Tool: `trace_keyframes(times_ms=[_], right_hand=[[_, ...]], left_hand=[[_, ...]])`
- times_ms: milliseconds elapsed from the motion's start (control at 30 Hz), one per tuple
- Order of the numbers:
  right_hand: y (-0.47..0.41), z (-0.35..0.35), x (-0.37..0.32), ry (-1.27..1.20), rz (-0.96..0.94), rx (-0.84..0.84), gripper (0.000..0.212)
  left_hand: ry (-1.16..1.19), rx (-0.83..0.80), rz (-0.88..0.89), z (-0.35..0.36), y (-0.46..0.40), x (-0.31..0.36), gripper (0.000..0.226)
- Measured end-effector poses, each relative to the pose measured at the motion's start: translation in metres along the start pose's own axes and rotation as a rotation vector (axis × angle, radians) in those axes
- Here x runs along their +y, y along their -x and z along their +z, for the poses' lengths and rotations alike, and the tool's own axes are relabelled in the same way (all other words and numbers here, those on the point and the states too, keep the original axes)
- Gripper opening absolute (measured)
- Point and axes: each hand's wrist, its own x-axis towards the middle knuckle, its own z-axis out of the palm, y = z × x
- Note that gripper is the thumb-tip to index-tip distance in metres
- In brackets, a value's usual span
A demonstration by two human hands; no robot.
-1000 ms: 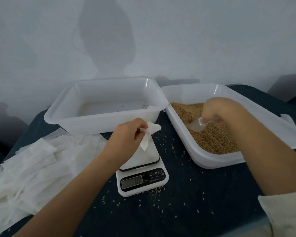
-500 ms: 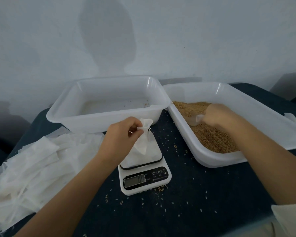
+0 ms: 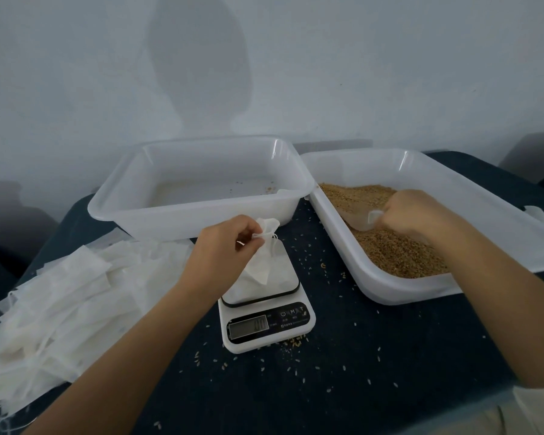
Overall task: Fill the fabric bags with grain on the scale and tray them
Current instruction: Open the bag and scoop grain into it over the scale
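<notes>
— What is worn on the arms?

— Both forearms are seen bare from wrist to the frame's lower edge. On the right arm, a sleeve [image 3: 540,409] of pale cream cloth is seen at the lower right corner, ending near the elbow; its hem is cut off by the frame.

— And on the left arm?

— No sleeve edge is shown there within the frame.

— Is anything worn on the hands?

— The left hand [image 3: 225,249] and the right hand [image 3: 412,215] are seen ungloved. Rings, watches or bands cannot be made out on either wrist or on the fingers that are visible.
</notes>
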Motion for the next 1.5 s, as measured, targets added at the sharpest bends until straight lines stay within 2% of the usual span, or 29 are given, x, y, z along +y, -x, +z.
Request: trace_keyframes(times_ms=[200,433,533,633,833,1033,1233,1333,1500], right_hand=[[0.001,-0.003,-0.001,-0.016,-0.009,0.027,0.039],[0.007,0.002,0.004,-0.08,-0.048,0.055,0.035],[0.012,0.005,0.007,-0.115,-0.057,0.019,0.038],[0.012,0.0,0.004,-0.049,-0.022,-0.04,0.043],[0.001,-0.006,-0.023,0.091,-0.015,-0.079,0.03],[-0.01,0.009,-0.032,0.127,-0.008,-0.048,0.044],[-0.008,0.002,-0.005,-0.037,-0.006,0.027,0.047],[-0.004,0.003,0.003,-0.032,-0.008,0.005,0.053],[-0.001,0.004,0.008,-0.055,0.001,0.008,0.053]], left_hand=[[-0.022,0.023,0.026,0.0,-0.001,-0.001,0.007],[0.001,0.031,0.02,-0.003,-0.004,-0.004,0.01],[-0.013,0.035,0.025,-0.004,-0.005,-0.005,0.009],[-0.024,0.023,0.026,-0.003,-0.004,-0.007,0.007],[-0.032,-0.005,0.019,0.0,-0.002,-0.008,0.006],[-0.053,-0.002,0.056,-0.002,0.0,-0.009,0.005],[-0.055,-0.002,0.065,-0.006,-0.002,-0.012,0.009],[-0.058,-0.007,0.057,-0.004,-0.003,-0.011,0.009],[-0.062,0.003,0.059,-0.001,-0.001,-0.009,0.008]])
